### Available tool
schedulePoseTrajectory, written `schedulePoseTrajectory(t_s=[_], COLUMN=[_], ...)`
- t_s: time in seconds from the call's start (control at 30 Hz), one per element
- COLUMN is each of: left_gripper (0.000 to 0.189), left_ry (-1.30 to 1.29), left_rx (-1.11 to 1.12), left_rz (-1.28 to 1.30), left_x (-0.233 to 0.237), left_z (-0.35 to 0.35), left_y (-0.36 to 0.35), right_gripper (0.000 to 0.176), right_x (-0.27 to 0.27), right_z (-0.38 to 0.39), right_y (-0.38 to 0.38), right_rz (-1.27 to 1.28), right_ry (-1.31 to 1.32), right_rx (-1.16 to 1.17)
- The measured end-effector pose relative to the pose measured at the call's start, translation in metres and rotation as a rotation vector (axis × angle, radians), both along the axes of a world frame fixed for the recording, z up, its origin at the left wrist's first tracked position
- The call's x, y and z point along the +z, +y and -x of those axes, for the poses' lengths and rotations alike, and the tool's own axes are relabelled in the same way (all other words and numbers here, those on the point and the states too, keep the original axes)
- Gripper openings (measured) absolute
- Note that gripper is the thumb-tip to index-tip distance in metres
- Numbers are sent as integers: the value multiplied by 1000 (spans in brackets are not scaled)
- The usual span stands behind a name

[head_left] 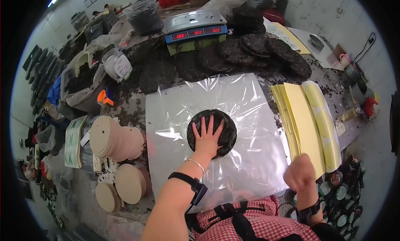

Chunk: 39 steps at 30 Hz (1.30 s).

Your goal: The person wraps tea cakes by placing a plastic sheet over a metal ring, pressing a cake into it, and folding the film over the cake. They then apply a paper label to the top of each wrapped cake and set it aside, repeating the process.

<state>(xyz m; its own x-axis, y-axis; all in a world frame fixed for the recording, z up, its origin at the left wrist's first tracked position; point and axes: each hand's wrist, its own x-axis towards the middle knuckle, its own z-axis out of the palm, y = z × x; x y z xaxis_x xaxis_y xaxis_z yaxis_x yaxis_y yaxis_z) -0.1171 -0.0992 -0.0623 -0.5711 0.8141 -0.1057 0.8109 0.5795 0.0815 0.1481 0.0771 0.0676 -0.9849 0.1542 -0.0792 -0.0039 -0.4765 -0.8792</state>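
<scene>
My left hand lies with its fingers spread flat on a round dark disc. The disc rests near the middle of a shiny clear plastic sheet. To the right, over the sheet's edge and beside a stack of yellow paper, my right hand is raised with its fingers curled closed. It is blurred, and whatever it holds, if anything, is hidden.
Behind the sheet stand a blue scale and several dark discs. Stacks of round beige boards are at the left, near an orange tool and a bag-lined bin. Round yellow labels lie at the right.
</scene>
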Motion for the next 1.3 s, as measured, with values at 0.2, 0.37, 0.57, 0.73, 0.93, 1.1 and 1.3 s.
schedulePoseTrajectory(t_s=[0.2, 0.37, 0.57, 0.73, 0.93, 1.1, 1.3], left_gripper=[108, 70, 34, 54, 66, 38, 25], left_ry=[-127, -992, -634, -707, -102, -70, -14], left_rx=[49, 224, 6, 935, 362, 144, 270], left_rz=[-153, -820, -975, -866, -852, -668, -562], left_x=[11, 78, 128, 18, 36, 15, 25], left_z=[-2, 22, -185, -196, -116, -48, -24], left_y=[-2, -73, -174, -166, -107, -58, -23], right_gripper=[65, 76, 73, 65, 39, 36, 56], right_x=[-89, -107, -103, -80, -90, -87, -105], right_z=[44, 121, 137, 146, 161, 163, 97], right_y=[-73, -87, -81, -83, -74, -75, -69], right_rz=[-1880, -1861, -1741, -1848, -1867, -1898, -1353], right_ry=[126, 257, 277, 199, 146, 140, -15], right_rx=[5, -110, -2, 43, 391, 435, -465])
